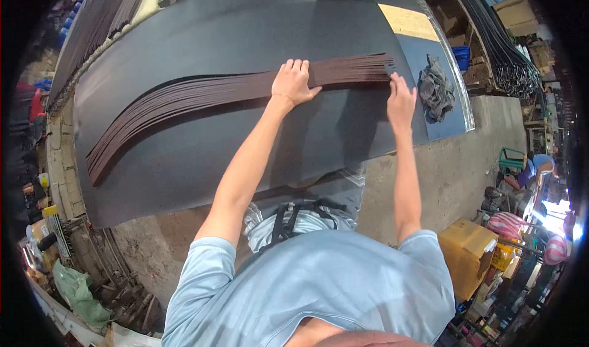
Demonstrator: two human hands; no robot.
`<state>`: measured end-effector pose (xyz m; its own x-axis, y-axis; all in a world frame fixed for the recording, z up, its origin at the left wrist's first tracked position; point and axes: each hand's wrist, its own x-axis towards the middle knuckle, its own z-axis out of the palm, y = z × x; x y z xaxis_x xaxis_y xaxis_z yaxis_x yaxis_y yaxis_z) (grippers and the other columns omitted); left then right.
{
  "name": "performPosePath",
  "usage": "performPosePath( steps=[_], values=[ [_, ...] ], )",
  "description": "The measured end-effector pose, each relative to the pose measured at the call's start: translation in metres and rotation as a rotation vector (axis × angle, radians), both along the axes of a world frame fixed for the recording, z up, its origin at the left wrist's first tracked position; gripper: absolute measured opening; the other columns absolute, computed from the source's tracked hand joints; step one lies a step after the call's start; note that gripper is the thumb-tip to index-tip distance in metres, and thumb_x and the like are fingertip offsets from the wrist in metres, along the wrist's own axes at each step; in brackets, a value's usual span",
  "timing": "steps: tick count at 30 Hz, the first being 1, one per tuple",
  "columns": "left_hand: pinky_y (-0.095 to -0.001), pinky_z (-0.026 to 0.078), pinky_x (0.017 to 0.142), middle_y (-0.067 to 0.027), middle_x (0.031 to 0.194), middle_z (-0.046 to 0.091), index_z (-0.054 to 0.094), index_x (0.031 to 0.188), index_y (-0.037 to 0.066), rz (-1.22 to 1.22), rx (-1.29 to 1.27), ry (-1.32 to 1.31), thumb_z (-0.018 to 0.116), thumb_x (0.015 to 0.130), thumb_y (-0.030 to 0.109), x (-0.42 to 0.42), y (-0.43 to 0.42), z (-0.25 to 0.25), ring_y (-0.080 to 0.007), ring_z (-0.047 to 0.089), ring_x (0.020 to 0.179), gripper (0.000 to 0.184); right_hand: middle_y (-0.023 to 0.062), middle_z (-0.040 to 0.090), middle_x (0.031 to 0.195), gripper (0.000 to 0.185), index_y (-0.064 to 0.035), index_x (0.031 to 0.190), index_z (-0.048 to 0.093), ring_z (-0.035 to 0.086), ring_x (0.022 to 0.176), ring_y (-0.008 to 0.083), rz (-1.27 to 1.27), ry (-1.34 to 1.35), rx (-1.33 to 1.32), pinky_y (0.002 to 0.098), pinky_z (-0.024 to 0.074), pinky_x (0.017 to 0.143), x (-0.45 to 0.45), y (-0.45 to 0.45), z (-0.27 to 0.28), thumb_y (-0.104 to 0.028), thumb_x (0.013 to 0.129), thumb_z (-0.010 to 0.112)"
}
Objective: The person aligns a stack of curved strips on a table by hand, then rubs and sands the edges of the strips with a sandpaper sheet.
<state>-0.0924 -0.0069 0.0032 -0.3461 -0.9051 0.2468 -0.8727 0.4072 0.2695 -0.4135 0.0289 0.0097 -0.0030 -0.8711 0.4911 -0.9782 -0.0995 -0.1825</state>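
Head view: going from left to right along a worktop covered in a dark sheet [202, 163].
Left end of the bundle: a long sheaf of brown strips [202, 94] bends toward the near left, its layers fanned apart and lying close to the sheet's left edge.
Middle of the bundle: here the strips sit closer together and straighter, running across the far half of the sheet.
Left hand [293, 82]: laid across the bundle right of its middle, fingers together toward the far edge, thumb spread to the right at the near edge; it looks opened out and pressing down rather than clenched.
Right end of the bundle: the strip tips spread a little, just beyond the right hand's fingertips.
Right hand [402, 99]: at the near side of that end, fingers partly bent; whether they pinch a strip or merely touch the tips, I cannot tell.
Step in hand: judging by the pose, steadying the bundle with the left while the right handles or evens the loose ends.
Next move calls for: probably firm, flat pressure from the left and a light fingertip touch from the right, so that the layers do not slide.
Right of the bundle: a crumpled grey cloth [436, 89] on a blue surface [454, 123], near the right hand but apart from it.
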Motion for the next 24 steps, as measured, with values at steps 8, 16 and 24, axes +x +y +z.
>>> performPosePath(
  steps=[8, 16, 24],
  values=[
    [-0.0421, 0.047, 0.102, -0.0186, 0.119, 0.063, 0.058, 0.129, -0.006, -0.037, -0.037, 0.016, 0.081, 0.076, 0.046, -0.002, -0.002, -0.005, -0.0330, 0.058, 0.113, 0.078, 0.0207, 0.061, 0.141, 0.054, -0.0005, 0.129, 0.067, 0.049, 0.141, 0.0319, 0.385, -0.485, 0.681, 0.0430, 0.0367, 0.118, 0.037, 0.059, 0.037, -0.029, 0.085, 0.081],
    [-0.0483, 0.039, 0.107, -0.0221, 0.138, 0.053, 0.039, 0.144, -0.009, -0.061, 0.036, -0.242, 0.070, 0.084, 0.053, -0.001, -0.003, -0.003, -0.0361, 0.050, 0.127, 0.092, 0.0233, 0.049, 0.152, 0.067, 0.0041, 0.146, 0.047, 0.045, 0.144, 0.0349, -0.002, -0.459, 0.147, 0.0451, 0.0298, 0.122, -0.056, -0.026, -0.057, -0.028, 0.093, 0.071],
    [-0.0518, 0.037, 0.107, -0.0260, 0.138, 0.050, 0.033, 0.147, -0.010, -0.105, 0.018, -0.300, 0.074, 0.088, 0.041, -0.007, -0.009, -0.017, -0.0401, 0.047, 0.129, 0.088, 0.0225, 0.065, 0.132, 0.057, -0.0005, 0.134, 0.061, 0.061, 0.123, 0.0379, 0.043, -0.570, 0.128, 0.0434, 0.0479, 0.106, -0.056, -0.053, -0.042, -0.026, 0.085, 0.078]
  ],
)
